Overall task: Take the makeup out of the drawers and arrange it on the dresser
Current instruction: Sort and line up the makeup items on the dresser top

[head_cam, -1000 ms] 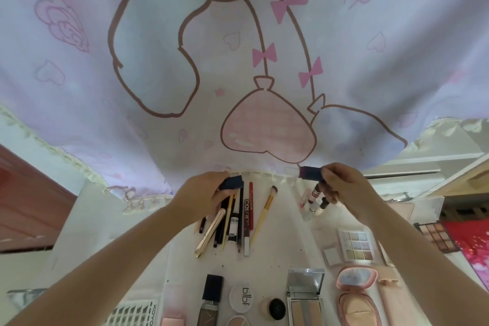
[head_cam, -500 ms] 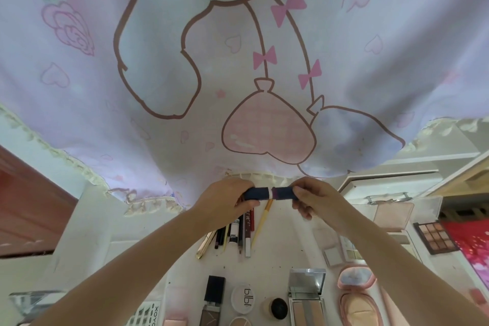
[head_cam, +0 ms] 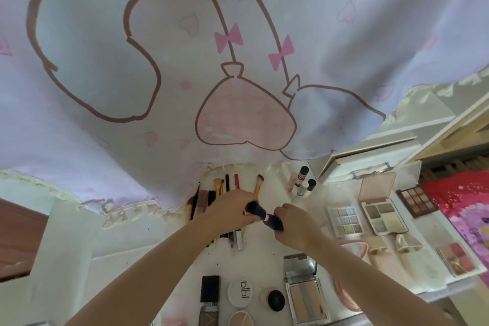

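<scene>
1. The lipstick tube was short and dark navy, with a pale lilac band at its middle.
2. It hung above the tabletop, over the brushes.
3. The left hand and right hand each kept a curled grip on one end.

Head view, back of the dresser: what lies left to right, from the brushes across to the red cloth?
Row of brushes and pencils → two capped tubes → pastel eyeshadow palette → open mirrored palette → dark brown-toned palette → red cloth.
</scene>
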### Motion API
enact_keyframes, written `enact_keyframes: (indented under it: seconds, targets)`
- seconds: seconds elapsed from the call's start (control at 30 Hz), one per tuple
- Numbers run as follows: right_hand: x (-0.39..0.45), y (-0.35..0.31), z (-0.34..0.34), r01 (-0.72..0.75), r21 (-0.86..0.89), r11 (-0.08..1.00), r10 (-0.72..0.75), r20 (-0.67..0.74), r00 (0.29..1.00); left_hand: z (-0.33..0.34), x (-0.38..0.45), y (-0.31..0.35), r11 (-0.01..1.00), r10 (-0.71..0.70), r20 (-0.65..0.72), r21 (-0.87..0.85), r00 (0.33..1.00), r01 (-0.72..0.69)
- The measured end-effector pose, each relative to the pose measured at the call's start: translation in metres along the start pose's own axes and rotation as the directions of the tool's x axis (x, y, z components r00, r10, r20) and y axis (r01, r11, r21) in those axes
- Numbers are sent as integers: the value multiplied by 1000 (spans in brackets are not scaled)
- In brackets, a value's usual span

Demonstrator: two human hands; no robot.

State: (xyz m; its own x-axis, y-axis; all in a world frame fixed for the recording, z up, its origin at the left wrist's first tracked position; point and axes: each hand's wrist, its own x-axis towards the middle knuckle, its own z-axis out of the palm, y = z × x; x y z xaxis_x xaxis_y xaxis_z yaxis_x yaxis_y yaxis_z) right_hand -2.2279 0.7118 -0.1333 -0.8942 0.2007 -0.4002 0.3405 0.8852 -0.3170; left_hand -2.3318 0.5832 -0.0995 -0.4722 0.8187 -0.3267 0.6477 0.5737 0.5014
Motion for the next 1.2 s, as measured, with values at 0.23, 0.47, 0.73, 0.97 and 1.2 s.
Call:
enact_keyframes:
  seconds: [0.23,0.47,0.73,0.97,1.2]
  targets:
    - [4,30,18,-219,66,973,223,-54,973,21,36,19,997,80,82,6,993,-81]
    - [6,38,24,-323,362,874,394,-143,908,21,57,35,994,95,102,44,990,-100]
    - [10,42,23,-343,387,856,417,-122,901,23,67,47,986,109,160,110,981,-127]
    - [3,50,20,-364,368,855,428,-105,898,27,74,54,978,75,208,177,975,-113]
    - [-8,51,6,-346,302,888,402,-147,904,27,68,49,964,60,172,245,983,-102]
